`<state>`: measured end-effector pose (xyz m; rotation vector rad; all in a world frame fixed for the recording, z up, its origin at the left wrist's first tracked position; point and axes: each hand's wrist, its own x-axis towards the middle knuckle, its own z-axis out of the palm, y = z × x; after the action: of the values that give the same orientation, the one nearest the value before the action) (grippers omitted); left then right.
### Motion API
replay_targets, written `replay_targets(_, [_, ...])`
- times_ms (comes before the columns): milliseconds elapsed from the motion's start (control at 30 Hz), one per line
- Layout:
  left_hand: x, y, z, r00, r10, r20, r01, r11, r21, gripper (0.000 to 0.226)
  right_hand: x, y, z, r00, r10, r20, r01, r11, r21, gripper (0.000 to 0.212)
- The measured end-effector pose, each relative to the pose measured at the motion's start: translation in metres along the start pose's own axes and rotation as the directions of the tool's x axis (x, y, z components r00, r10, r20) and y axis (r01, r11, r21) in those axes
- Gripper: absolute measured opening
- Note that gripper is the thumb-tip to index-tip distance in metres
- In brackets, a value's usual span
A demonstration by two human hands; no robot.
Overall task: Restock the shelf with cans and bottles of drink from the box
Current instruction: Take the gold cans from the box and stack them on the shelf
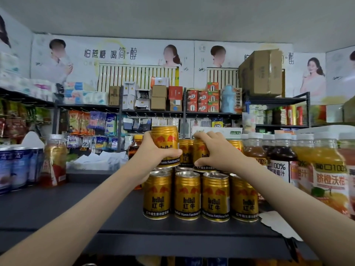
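While both arms were extended over the dark shelf (pixel 76 208), each hand held 1 gold Red Bull can.

Left hand (pixel 151 152): curled round the left can (pixel 166 143), thumb pressed across the front low on the label, fingers mostly hidden behind it. This can was slightly tilted and sat highest of all, at the left end of the upper tier. Whether its base touched the cans beneath: could not tell.

Right hand (pixel 217 152): fingers (pixel 203 136) draped over the top rim of the right can (pixel 200 154) and curled down its far side, thumb low on the near side. The can stood upright, its base at the level of the lower cans' tops.

Stock on the shelf: front row (pixel 187 196) of 4 upright cans side by side near the shelf edge, further cans behind them. 1 upper-tier can (pixel 185 150) stood between the 2 held cans.

Surroundings: juice bottles (pixel 280 160) with white caps just right of the cans; blue cans (pixel 17 166) and a tea bottle (pixel 54 160) at the far left of the shelf, well apart from the stack. A far rack (pixel 153 111) carried small cartons.
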<state>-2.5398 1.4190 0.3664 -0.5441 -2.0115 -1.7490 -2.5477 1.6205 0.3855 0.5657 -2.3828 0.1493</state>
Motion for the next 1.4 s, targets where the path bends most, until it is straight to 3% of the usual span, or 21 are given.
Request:
replay_targets(233, [0.005, -0.007, -0.004, 1.000, -0.010, -0.001, 0.010, 1.000, -0.001, 0.084, 0.002, 0.000, 0.003, 1.000, 0.003, -0.015, -0.006, 0.979, -0.204, 0.083])
replay_targets(467, [0.014, -0.011, -0.008, 0.999, -0.032, 0.008, 0.032, 0.999, 0.018, 0.092, 0.004, 0.004, 0.002, 1.000, 0.007, 0.007, -0.006, 0.992, -0.126, 0.087])
replay_targets(633, [0.019, -0.011, 0.001, 0.999, -0.032, 0.044, 0.031, 0.999, 0.021, 0.098, 0.000, 0.011, 0.002, 1.000, -0.027, -0.009, 0.024, 0.978, -0.206, 0.084])
replay_targets(700, [0.018, -0.010, 0.007, 0.997, -0.036, 0.061, 0.034, 0.999, 0.026, 0.110, -0.002, 0.011, 0.002, 0.998, -0.060, -0.029, 0.052, 0.973, -0.226, 0.083])
replay_targets(767, [0.017, -0.009, 0.012, 0.995, -0.017, 0.097, 0.013, 0.999, 0.039, 0.108, -0.002, 0.006, -0.002, 0.989, -0.083, -0.120, 0.071, 0.992, -0.101, 0.075])
replay_targets(800, [0.016, -0.008, 0.014, 0.993, 0.002, 0.120, -0.008, 0.999, 0.050, 0.098, -0.002, 0.000, -0.005, 0.985, -0.072, -0.156, 0.081, 0.995, 0.057, 0.070])
replay_targets(867, [0.013, -0.005, 0.018, 0.981, 0.034, 0.189, -0.046, 0.997, 0.058, 0.085, 0.001, -0.013, -0.013, 0.992, -0.040, -0.118, 0.089, 0.894, 0.440, 0.063])
replay_targets(900, [0.013, -0.004, 0.020, 0.973, 0.050, 0.225, -0.065, 0.996, 0.060, 0.083, 0.002, -0.020, -0.016, 0.997, -0.042, -0.062, 0.069, 0.833, 0.548, 0.062])
replay_targets(967, [0.013, -0.002, 0.023, 0.960, 0.075, 0.271, -0.096, 0.993, 0.065, 0.082, 0.004, -0.027, -0.017, 0.998, -0.068, 0.012, 0.050, 0.827, 0.560, 0.057])
replay_targets(1067, [0.015, 0.002, 0.019, 0.945, 0.062, 0.321, -0.106, 0.987, 0.121, 0.088, 0.008, -0.029, -0.018, 0.999, -0.030, 0.012, 0.019, 0.842, 0.539, 0.050])
replay_targets(1167, [0.016, 0.006, 0.004, 0.926, 0.046, 0.375, -0.176, 0.931, 0.321, 0.080, 0.012, -0.032, -0.012, 1.000, -0.014, -0.018, 0.021, 0.877, 0.480, 0.051])
replay_targets(1233, [0.012, 0.001, -0.006, 0.934, 0.099, 0.344, -0.253, 0.862, 0.440, 0.066, 0.014, -0.036, -0.004, 0.999, -0.001, -0.049, 0.022, 0.909, 0.416, 0.053])
replay_targets(1300, [0.003, -0.011, -0.011, 0.949, 0.252, 0.188, -0.313, 0.810, 0.495, 0.061, 0.017, -0.037, 0.006, 0.996, 0.037, -0.077, -0.003, 0.917, 0.399, 0.052])
replay_targets(1400, [-0.017, -0.031, -0.012, 0.894, 0.446, 0.053, -0.407, 0.755, 0.514, 0.044, 0.023, -0.036, 0.016, 0.990, 0.107, -0.094, -0.071, 0.942, 0.328, 0.056])
